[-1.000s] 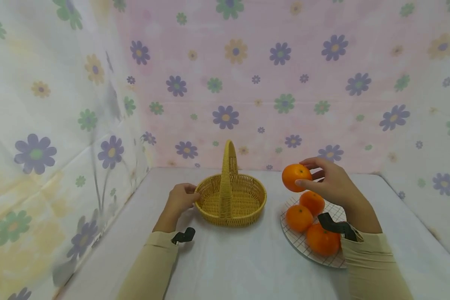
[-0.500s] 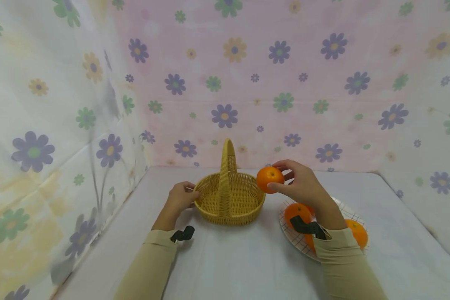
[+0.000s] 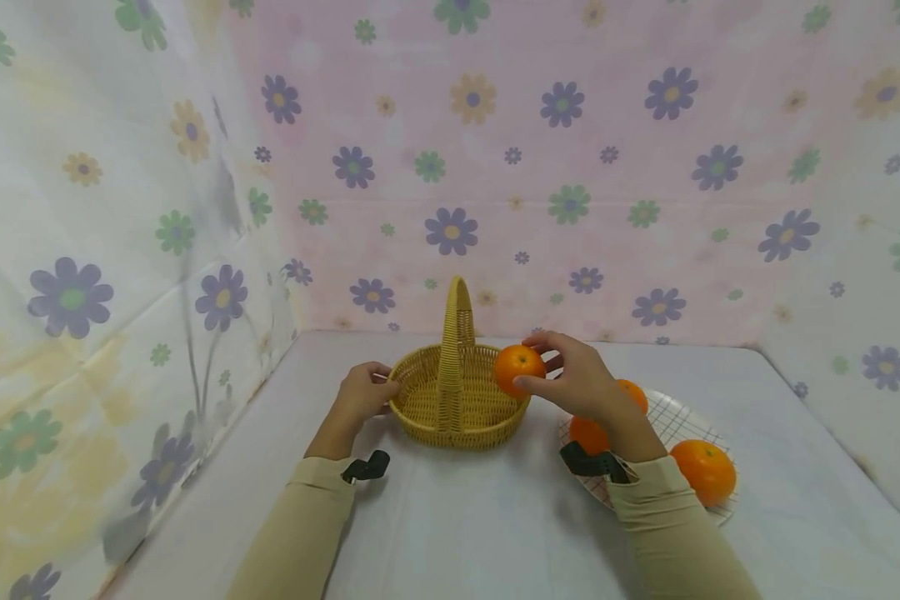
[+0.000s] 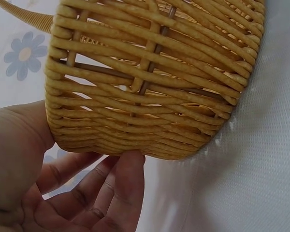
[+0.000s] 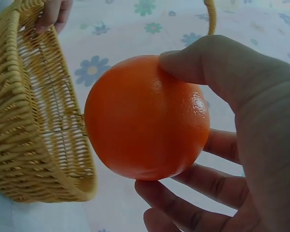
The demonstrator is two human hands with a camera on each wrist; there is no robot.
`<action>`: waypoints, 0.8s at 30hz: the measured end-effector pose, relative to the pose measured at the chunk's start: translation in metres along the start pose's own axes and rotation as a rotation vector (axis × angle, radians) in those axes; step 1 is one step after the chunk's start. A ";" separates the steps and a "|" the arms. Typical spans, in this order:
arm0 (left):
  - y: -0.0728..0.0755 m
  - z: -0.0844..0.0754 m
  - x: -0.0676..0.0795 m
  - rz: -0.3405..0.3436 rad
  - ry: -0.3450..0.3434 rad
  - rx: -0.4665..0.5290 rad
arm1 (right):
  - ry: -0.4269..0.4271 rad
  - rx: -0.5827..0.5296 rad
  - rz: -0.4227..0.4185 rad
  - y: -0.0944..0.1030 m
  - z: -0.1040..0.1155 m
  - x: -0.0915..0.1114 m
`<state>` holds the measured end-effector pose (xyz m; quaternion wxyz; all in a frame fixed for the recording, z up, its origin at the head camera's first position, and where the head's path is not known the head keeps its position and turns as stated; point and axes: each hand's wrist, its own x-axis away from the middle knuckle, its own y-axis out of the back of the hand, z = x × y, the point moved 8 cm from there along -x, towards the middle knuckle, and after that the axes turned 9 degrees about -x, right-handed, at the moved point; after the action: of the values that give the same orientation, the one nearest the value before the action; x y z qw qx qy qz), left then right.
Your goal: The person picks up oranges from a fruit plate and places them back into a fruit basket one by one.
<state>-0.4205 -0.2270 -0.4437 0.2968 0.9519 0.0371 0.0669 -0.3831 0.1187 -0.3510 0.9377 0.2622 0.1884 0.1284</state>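
Pinching an orange (image 3: 520, 371) between its thumb and fingertips, the right hand (image 3: 576, 377) holds the fruit at the right end of a yellow woven basket (image 3: 487, 438), in front of that part of the rim in the head view; whether the two touch, I cannot tell. Its fingers are spread around the fruit, bent rather than closed tight. On the opposite end, the left hand (image 3: 357, 395) grips the basket by its left edge, thumb at the rim and bent fingertips against the outside weave, so the orange lies between the two hands, much nearer the right. The basket stands upright, its tall handle (image 3: 451, 375) arching over the middle. Behind the right wrist, partly covered by the forearm, a checked plate (image 3: 682, 417) carries three more oranges (image 3: 703, 472) that show. Basket and plate sit on a counter (image 3: 450, 525) with a white covering. Cloth walls (image 3: 390, 100) rise around it, pinkish at the back and whiter at the sides, printed with purple, green and yellow flowers. Both arms wear beige sleeves (image 3: 292, 529).
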 end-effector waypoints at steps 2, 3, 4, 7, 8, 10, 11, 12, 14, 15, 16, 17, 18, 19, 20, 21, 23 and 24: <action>0.000 0.000 0.000 0.000 -0.003 -0.001 | -0.008 -0.001 0.011 -0.006 0.000 -0.001; -0.001 0.000 0.000 -0.002 -0.003 -0.002 | -0.015 -0.004 0.016 -0.009 0.000 -0.001; -0.001 0.000 0.000 -0.002 -0.004 -0.004 | -0.023 -0.011 0.019 -0.012 0.000 -0.001; -0.001 0.001 0.000 0.000 -0.006 -0.010 | -0.040 -0.030 0.027 -0.019 -0.002 -0.003; -0.001 0.001 0.000 0.000 -0.003 -0.012 | -0.043 -0.030 0.028 -0.022 -0.002 -0.003; -0.001 0.000 0.000 0.000 -0.002 -0.010 | -0.044 -0.032 0.029 -0.026 -0.003 -0.003; -0.001 0.000 0.000 -0.001 -0.002 -0.010 | -0.043 -0.030 0.032 -0.029 -0.003 -0.004; -0.001 0.000 0.000 -0.001 -0.001 -0.010 | -0.038 -0.025 0.034 -0.031 -0.002 -0.004; -0.001 0.000 0.000 -0.001 0.002 -0.008 | -0.039 -0.027 0.046 -0.037 -0.002 -0.004; -0.002 0.000 0.000 -0.001 0.003 -0.007 | -0.041 -0.034 0.054 -0.040 -0.002 -0.004; -0.002 0.000 0.000 -0.001 0.004 -0.006 | -0.042 -0.037 0.064 -0.044 -0.002 -0.004; -0.002 0.000 0.001 -0.001 0.002 -0.006 | -0.043 -0.036 0.073 -0.047 -0.003 -0.004; -0.002 0.001 0.001 -0.001 0.002 -0.004 | -0.046 -0.035 0.079 -0.050 -0.003 -0.004; -0.002 0.001 0.001 -0.002 0.002 -0.003 | -0.053 -0.038 0.085 -0.053 -0.003 -0.004; -0.002 0.001 0.000 -0.003 0.003 -0.002 | -0.060 -0.037 0.087 -0.055 -0.003 -0.004; -0.003 0.001 0.000 -0.003 0.002 -0.003 | -0.067 -0.034 0.089 -0.058 -0.004 -0.004; -0.002 0.002 0.000 -0.005 0.001 -0.001 | -0.077 -0.018 0.092 -0.062 -0.005 -0.004; -0.002 0.002 0.000 -0.007 0.003 0.001 | -0.083 -0.019 0.094 -0.064 -0.004 -0.004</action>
<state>-0.4206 -0.2261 -0.4462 0.2966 0.9517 0.0409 0.0675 -0.3794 0.0662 -0.3875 0.9401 0.2669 0.1358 0.1630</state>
